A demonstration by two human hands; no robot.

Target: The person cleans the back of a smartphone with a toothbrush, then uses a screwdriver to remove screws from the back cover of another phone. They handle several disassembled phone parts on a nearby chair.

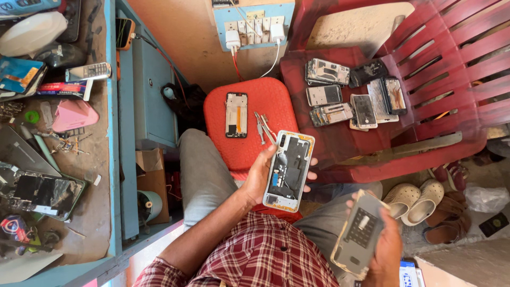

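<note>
Above the lap, the left hand (260, 178) grips an opened phone body (288, 171) by its edges, insides facing up for inspection. The right hand (385, 250) clasps its detached back cover (360, 234) aside, near the red stool (249, 125) holding tweezers (264, 127).

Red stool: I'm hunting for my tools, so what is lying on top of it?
On the red stool lie a phone frame and metal tweezers. The left hand and its opened phone cover its near edge.

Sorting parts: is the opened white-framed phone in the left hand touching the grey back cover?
Apart. The head view shows the opened white-framed phone clear of the grey back cover, trouser fabric between them.
</note>
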